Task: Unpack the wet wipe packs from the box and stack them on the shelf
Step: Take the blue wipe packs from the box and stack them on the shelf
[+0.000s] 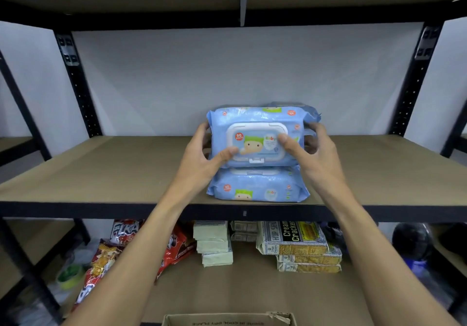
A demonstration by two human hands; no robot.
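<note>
Two blue wet wipe packs lie stacked on the brown shelf [113, 171]. The upper pack [255, 120] has a white flip lid and rests on the lower pack [257, 189]. My left hand [202, 156] grips the upper pack's left end, thumb on its top face. My right hand [310, 151] grips its right end, thumb on the lid. A further blue pack [312, 112] shows partly behind the stack. The top edge of the cardboard box [227, 319] shows at the bottom of the view.
Black steel uprights [78, 82] frame the shelf bay, with another shelf board above. The lower shelf holds red snack bags [111, 252], stacked pale packets [214, 244] and cream cracker packs [298, 242]. A roll of green tape [69, 275] lies at lower left.
</note>
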